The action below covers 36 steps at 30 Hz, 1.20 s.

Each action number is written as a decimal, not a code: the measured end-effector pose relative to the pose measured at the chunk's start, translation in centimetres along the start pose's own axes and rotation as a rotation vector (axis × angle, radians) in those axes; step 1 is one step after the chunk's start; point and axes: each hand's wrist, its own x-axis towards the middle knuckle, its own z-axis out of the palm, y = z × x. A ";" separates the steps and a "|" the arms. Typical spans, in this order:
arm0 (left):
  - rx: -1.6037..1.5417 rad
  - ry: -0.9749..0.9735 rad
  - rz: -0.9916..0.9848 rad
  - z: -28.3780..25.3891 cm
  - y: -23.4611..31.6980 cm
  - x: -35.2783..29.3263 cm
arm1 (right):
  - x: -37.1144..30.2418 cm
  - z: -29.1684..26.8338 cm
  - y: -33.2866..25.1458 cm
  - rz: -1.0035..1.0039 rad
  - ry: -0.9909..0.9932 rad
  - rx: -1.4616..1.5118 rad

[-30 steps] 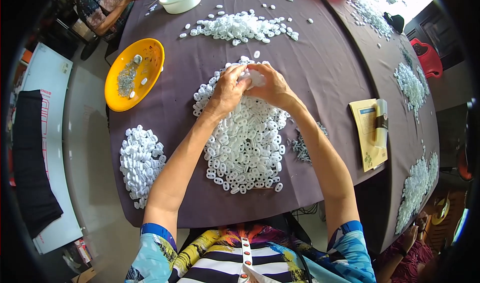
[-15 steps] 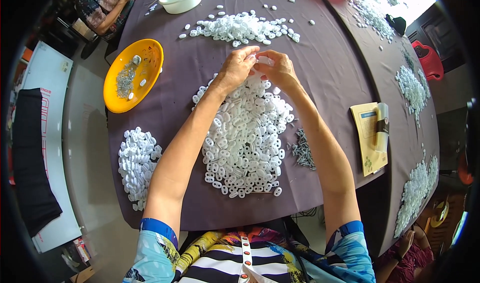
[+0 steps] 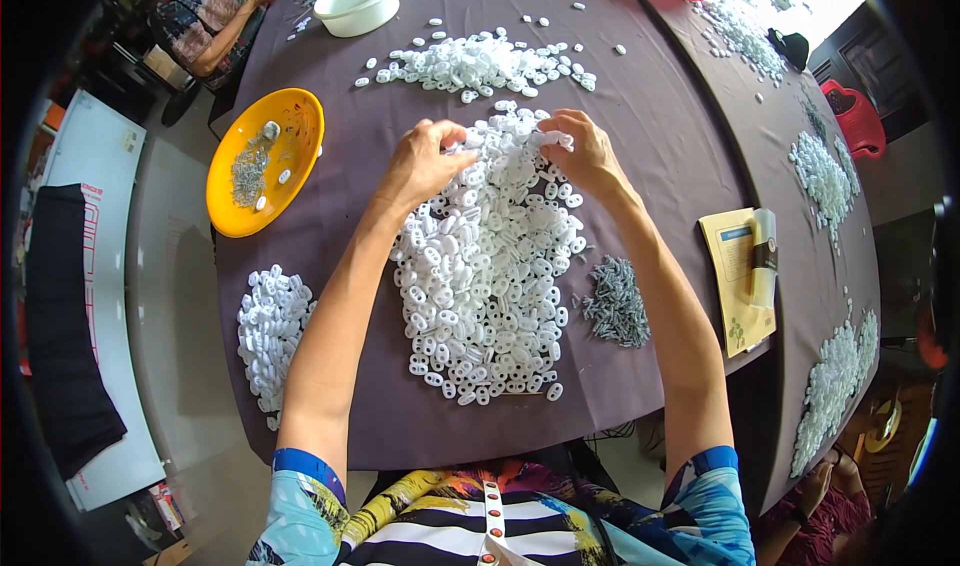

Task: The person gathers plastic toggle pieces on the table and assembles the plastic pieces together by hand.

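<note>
A big heap of small white oval plastic pieces (image 3: 480, 266), each with two holes, lies on the table in front of me. My left hand (image 3: 425, 166) is at the heap's far left side, fingers curled, with white pieces between thumb and fingers. Across from it, my right hand (image 3: 588, 154) pinches white pieces at the far right side. How many pieces each hand has cannot be made out. Just to the right of the heap is a small pile of grey plugs or screws (image 3: 617, 303). A second pile of white pieces (image 3: 272, 331) lies by my left forearm.
An orange dish (image 3: 303, 136) with small metal parts stands at the left. Beyond the heap are another white pile (image 3: 480, 64) and a pale green tub (image 3: 357, 6). A yellow booklet (image 3: 735, 266) with a clear tube (image 3: 764, 266) lies right. Co-workers sit far left and lower right.
My hands were together over the heap's far end, around something whitish; now they are apart, left hand leftward, right hand rightward. White pieces now show between them, spread farther away from me.
</note>
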 end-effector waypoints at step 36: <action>-0.570 -0.134 0.014 2.6 3.1 4.6 | 2.1 1.4 -1.0 0.221 0.019 0.464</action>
